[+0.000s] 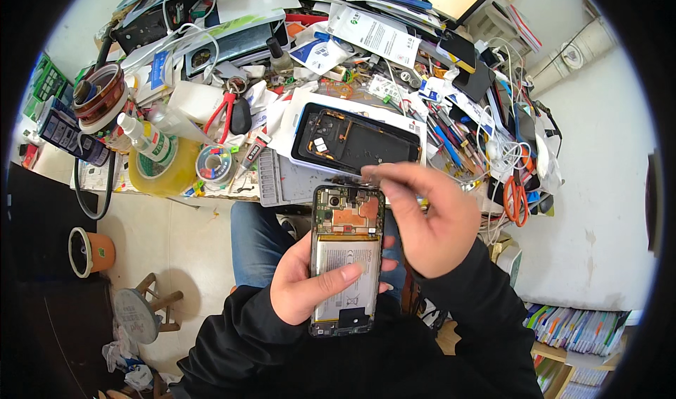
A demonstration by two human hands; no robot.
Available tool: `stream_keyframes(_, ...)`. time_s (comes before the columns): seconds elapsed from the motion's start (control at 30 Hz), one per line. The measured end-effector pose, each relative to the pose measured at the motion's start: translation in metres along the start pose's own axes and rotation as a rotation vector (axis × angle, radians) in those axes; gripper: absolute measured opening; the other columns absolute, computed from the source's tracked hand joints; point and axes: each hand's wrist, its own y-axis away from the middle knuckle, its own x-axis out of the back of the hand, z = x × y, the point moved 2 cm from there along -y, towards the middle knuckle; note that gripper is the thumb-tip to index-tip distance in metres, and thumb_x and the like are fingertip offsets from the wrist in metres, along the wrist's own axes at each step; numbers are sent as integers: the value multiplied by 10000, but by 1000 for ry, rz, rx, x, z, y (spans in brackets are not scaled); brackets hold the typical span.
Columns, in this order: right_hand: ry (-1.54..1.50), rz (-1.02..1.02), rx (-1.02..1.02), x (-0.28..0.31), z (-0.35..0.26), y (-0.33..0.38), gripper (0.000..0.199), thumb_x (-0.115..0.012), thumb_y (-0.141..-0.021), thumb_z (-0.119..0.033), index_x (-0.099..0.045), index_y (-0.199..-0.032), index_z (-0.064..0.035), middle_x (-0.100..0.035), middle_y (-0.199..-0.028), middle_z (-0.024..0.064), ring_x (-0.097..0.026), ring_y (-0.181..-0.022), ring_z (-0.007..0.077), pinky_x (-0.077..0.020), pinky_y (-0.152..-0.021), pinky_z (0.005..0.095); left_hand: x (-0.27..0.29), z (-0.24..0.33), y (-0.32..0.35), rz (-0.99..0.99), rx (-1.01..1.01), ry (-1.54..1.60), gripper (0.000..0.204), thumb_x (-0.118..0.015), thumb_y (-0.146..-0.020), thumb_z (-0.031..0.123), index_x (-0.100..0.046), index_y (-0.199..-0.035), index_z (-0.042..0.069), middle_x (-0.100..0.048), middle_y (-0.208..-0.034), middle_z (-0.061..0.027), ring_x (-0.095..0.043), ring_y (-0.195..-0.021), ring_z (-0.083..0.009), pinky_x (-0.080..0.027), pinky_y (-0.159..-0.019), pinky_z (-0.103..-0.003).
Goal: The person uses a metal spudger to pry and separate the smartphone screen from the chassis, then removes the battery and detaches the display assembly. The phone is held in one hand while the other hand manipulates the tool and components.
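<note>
An opened phone (348, 247) lies upright along my left hand (304, 283), with its inside facing me. The thumb presses on the silver battery, and the other fingertips wrap round the right edge. Above the battery, the circuit board shows with its camera and a copper-coloured patch. My right hand (436, 219) is just above the phone's top right corner, thumb and forefinger pinched together. Something small and dark seems to be at those fingertips, too small to name. Beyond them, a black phone back cover (359, 142) rests inner side up in a white tray-like box.
Tools, papers and cables crowd the bench. At its left stand a spray bottle (151, 138), a solder spool (213, 164) and red-handled pliers (224, 114). A glue tube (255, 150) lies by a grey mat (271, 181). Orange-handled scissors (516, 200) hang at the right edge.
</note>
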Motion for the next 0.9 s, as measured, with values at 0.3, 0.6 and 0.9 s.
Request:
stream_keyframes(0.3, -240, -27, -436, 6, 84, -59, 197, -716, -1020, -182, -689, -969, 6, -707, -785, 27, -625, -677, 73, -502, -602, 240, 1, -8, 5, 91, 27, 169, 973, -272, -1026, 779, -274, -1649, 31, -464, -1529, -374, -611, -1279, -499, -527, -1024, -650)
stream_keyframes(0.6, 440, 226, 39, 11, 64, -62, 383, -765, -863, -50, -742, -1245, -67, -689, -1338, 157, -672, -1181, 266, -545, -985, 349, 14, -10, 6, -53, -68, 368, 1062, -173, -988, 850, -248, -1658, 29, -478, -1537, -336, -596, -1322, -445, -515, -1081, -560)
stream_keyframes(0.9, -88, -226, -66, 9, 1, 22, 242, -751, -856, 0, -812, -1078, -74, -606, -1439, 203, -527, -1397, 401, -472, -1093, 443, 13, -19, -5, 62, -124, 385, 1112, -126, -961, 884, -296, -1640, 19, -538, -1504, -257, -634, -1269, -405, -563, -1022, -592)
